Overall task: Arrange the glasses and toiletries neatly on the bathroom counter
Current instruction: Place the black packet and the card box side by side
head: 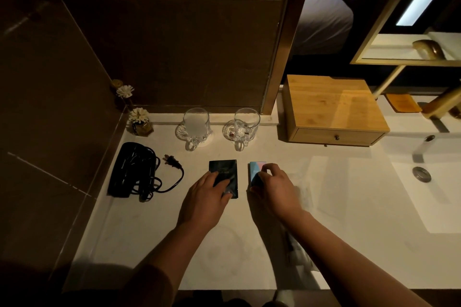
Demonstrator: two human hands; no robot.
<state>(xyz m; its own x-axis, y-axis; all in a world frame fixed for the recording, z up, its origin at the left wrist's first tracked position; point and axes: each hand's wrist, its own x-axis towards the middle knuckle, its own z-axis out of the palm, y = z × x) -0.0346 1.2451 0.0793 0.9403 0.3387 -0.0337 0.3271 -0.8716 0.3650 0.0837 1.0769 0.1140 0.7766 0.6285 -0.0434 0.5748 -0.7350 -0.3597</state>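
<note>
Two clear glass mugs stand on glass coasters at the back of the white counter [149,232]: the left mug [196,125] and the right mug [245,124], handles toward me. In front of them lie a dark packet [222,169] and a small pastel blue-and-pink box [256,168]. My left hand [208,195] rests flat on the dark packet's near half. My right hand [272,188] grips the pastel box from its right and near side, fingers curled over it.
A black hair dryer with coiled cord and plug [139,172] lies at the left. A small flower diffuser [140,122] stands in the back corner. A wooden drawer box [334,112] sits at the back right, beside the sink [429,182] and brass tap.
</note>
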